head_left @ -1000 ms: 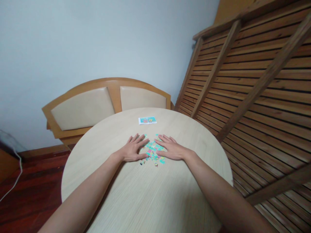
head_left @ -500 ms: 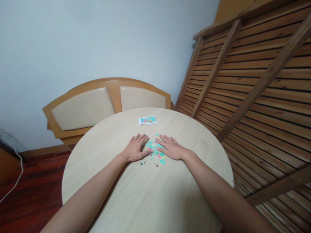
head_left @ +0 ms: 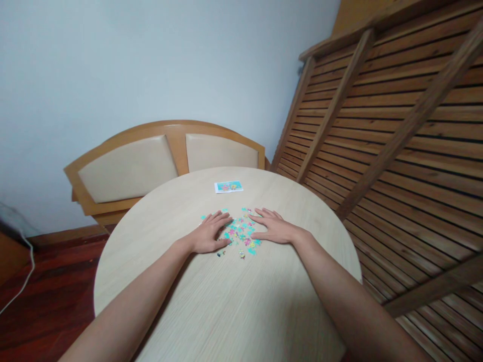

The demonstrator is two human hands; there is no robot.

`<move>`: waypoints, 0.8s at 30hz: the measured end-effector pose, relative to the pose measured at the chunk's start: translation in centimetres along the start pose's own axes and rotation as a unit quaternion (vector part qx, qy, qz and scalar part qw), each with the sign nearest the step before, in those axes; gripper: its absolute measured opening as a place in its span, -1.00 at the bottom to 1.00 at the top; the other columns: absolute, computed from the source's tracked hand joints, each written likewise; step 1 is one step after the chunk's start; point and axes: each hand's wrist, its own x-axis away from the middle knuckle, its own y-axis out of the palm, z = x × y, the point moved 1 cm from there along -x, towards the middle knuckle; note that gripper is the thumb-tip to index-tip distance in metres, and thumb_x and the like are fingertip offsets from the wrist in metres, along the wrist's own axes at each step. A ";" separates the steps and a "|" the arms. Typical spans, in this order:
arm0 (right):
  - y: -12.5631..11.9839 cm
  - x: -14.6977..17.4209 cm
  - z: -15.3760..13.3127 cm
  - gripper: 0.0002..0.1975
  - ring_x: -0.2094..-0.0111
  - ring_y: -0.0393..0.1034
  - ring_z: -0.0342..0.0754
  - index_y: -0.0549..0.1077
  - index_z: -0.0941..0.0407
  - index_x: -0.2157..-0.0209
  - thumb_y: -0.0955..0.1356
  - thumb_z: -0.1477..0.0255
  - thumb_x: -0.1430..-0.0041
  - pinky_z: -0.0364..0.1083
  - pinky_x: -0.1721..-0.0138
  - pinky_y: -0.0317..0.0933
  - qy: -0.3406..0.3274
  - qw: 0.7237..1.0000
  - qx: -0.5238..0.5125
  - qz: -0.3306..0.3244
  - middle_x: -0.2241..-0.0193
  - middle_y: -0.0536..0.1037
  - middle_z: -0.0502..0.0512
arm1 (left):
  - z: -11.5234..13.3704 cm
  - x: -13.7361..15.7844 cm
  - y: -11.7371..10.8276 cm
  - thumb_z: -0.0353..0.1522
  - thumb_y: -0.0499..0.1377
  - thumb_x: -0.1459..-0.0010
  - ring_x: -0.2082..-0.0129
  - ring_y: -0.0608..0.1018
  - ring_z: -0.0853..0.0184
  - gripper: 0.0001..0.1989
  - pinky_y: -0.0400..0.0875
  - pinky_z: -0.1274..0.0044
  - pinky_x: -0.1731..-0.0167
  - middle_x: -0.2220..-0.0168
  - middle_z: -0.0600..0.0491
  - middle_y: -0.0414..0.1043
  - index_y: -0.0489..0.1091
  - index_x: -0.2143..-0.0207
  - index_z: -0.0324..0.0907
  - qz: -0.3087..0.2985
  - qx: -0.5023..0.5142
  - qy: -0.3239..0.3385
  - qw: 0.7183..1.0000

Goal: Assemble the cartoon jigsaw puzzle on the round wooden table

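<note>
A scatter of small turquoise, pink and yellow puzzle pieces (head_left: 239, 234) lies on the round pale wooden table (head_left: 226, 301). My left hand (head_left: 209, 233) rests flat on the table at the left edge of the pieces, fingers spread. On their right edge lies my right hand (head_left: 274, 229), also flat with fingers spread. Neither hand holds anything. Some pieces are hidden under the palms. A small printed card (head_left: 228, 186) with a colourful picture lies farther back on the table.
A wooden bench back with beige cushions (head_left: 162, 161) stands behind the table against the pale wall. A slatted wooden frame (head_left: 396, 130) leans at the right. The dark red floor (head_left: 45, 296) and a white cable (head_left: 22, 281) show at the left.
Both hands have slid apart, the right one going right, and the pieces between them are spread over a wider patch.
</note>
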 end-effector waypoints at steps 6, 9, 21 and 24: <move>-0.3 0.1 0.9 0.06 -0.43 -0.28 0.30 0.09 -0.07 -0.38 0.32 -0.29 0.06 0.28 -0.38 -0.32 -0.001 1.000 -0.006 0.009 -0.43 -0.10 0.16 | 0.3 0.1 -0.2 0.00 0.20 -0.16 -0.42 -0.01 -0.06 -0.19 -0.11 0.00 -0.33 -0.41 -0.14 -0.03 0.08 -0.36 -0.09 -0.010 0.007 0.029 1.000; -0.6 0.4 1.2 0.09 -0.43 -0.27 0.29 0.08 -0.07 -0.38 0.36 -0.28 0.10 0.26 -0.38 -0.29 0.001 1.000 -0.007 0.008 -0.43 -0.08 0.16 | -0.1 0.1 0.0 0.03 0.23 -0.11 -0.42 -0.02 -0.07 -0.15 -0.11 0.01 -0.33 -0.41 -0.17 -0.03 0.10 -0.36 -0.10 -0.012 0.008 0.037 0.999; -0.6 0.4 1.6 0.10 -0.43 -0.26 0.27 0.06 -0.05 -0.39 0.37 -0.27 0.10 0.24 -0.39 -0.27 0.007 1.000 -0.014 0.012 -0.43 -0.08 0.19 | 0.5 0.1 0.0 0.13 0.07 -0.21 -0.41 0.02 -0.05 -0.19 -0.10 0.03 -0.33 -0.40 -0.18 0.00 0.12 -0.35 -0.14 -0.003 -0.003 0.033 0.999; -0.6 0.5 1.9 0.09 -0.43 -0.26 0.26 0.05 -0.08 -0.39 0.37 -0.26 0.10 0.24 -0.39 -0.26 0.005 1.000 -0.015 0.013 -0.44 -0.09 0.14 | 0.3 0.1 0.0 0.07 0.04 -0.26 -0.40 0.06 -0.03 -0.26 -0.05 0.03 -0.33 -0.39 -0.16 0.03 0.12 -0.34 -0.13 0.012 -0.005 0.022 1.000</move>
